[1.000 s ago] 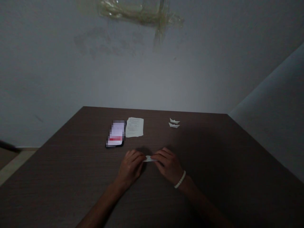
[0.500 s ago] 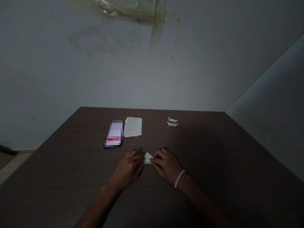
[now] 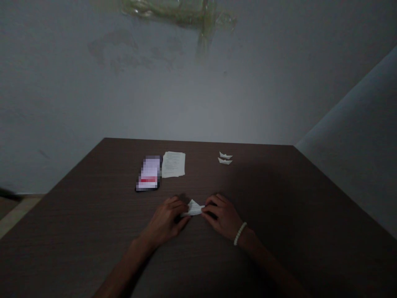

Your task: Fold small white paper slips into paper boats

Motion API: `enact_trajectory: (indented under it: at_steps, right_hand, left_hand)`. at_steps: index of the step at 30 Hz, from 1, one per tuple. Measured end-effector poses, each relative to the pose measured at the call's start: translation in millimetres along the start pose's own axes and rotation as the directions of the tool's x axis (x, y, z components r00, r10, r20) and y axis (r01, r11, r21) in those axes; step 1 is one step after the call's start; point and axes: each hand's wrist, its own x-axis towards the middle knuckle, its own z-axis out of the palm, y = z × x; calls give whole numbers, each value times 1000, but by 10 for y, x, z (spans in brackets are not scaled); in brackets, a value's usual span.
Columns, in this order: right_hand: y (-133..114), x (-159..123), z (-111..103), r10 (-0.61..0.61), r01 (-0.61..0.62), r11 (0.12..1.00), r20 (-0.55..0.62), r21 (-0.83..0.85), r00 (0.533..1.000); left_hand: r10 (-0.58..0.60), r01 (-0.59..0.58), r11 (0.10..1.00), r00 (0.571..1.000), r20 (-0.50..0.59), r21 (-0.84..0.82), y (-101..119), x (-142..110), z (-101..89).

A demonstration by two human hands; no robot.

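Observation:
Between my two hands is a small folded piece of white printed paper (image 3: 194,208), with a pointed peak at its top and a narrow end drawn out to the right. My left hand (image 3: 170,218) grips its left side, the fingers curled over it and partly hiding that end. Thumb and fingers of my right hand (image 3: 221,216) pinch the right tip; a pale beaded bracelet (image 3: 240,234) circles that wrist. Farther back on the table, two small folded paper boats (image 3: 225,161) lie close together, one behind the other.
A stack of printed paper sheets (image 3: 173,164) lies beyond my left hand. Beside it on the left is a phone (image 3: 149,174) with its lit screen blurred out. The dark wooden table (image 3: 93,198) reaches back to a grey wall (image 3: 198,99).
My right hand has moved slightly right, pulling the right end of the folded paper outward, so the paper is wider now. My left hand stays in nearly the same place.

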Motion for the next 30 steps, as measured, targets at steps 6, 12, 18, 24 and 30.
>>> enact_trajectory:
  at_steps: [6, 12, 18, 24, 30]
  right_hand:
    - [-85, 40, -18, 52, -51, 998, -21, 25, 998]
    - [-92, 100, 2, 100, -99, 995, -33, 22, 994]
    - [-89, 148, 33, 158, -158, 987, -30, 14, 987]
    - [-71, 160, 72, 167, -167, 986, -29, 0, 986]
    - [-54, 166, 97, 175, -175, 985, -37, -1, 984]
  left_hand:
    - [-19, 18, 1000, 1000, -17, -24, 43, 31, 41]
    - [-71, 68, 995, 996, -53, -70, 48, 60, 80]
    - [-145, 136, 984, 987, -73, -111, 24, 83, 125]
    - [-170, 160, 979, 982, -79, -127, -9, 77, 191]
    - [-197, 190, 978, 977, -84, -84, 0, 81, 213]
